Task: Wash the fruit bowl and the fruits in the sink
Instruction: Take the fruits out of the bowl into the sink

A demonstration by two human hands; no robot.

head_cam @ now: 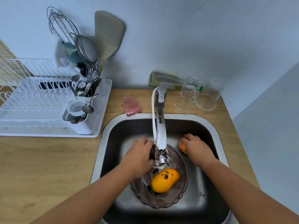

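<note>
Fingers of the right hand (196, 147) curl over an orange fruit (182, 147) right of centre; left hand (140, 155) grips something dark under the tap (159, 126). Mango (164, 180) lies in the bowl (163, 201) in the sink (208, 125).
</note>
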